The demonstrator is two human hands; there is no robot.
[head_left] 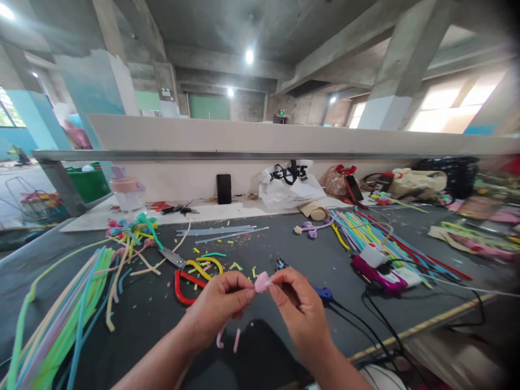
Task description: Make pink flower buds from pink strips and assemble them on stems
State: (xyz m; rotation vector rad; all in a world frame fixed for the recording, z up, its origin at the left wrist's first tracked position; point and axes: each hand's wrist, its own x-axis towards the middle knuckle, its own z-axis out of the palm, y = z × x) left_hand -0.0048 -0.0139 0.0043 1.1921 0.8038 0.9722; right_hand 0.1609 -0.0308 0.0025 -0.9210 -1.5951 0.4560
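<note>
Surface of dark grey sheeting (142, 319) spreads across the view, with a long white partition board (182, 132) standing along its far edge behind a grey metal rail. A loose bundle of fuzzy pastel strips in green, blue, lilac and cream (65, 319) fills the near left side. A second bundle of straight multicoloured strips (365, 233) lies at the right. A crumpled white plastic bag with black lettering (284, 192) sits against the board.

Near the middle, the left hand (221, 298) has thumb and forefinger pinched narrow on one side of a small, fuzzy pink piece; the right hand (303, 309) pinches its other side just as closely. Scissors with red and yellow handles (190, 264) lie open beyond the left hand. A magenta power block with white plugs (365, 271) rests to the right, and a black phone (223, 189) leans upright by the board. A blue-handled tool with a black cable (324, 294) shows just beside the right hand. The small, fuzzy pink piece (262, 281) is above the surface, between both sets of fingertips. Short yellow snippets (235, 266) are scattered behind it.
</note>
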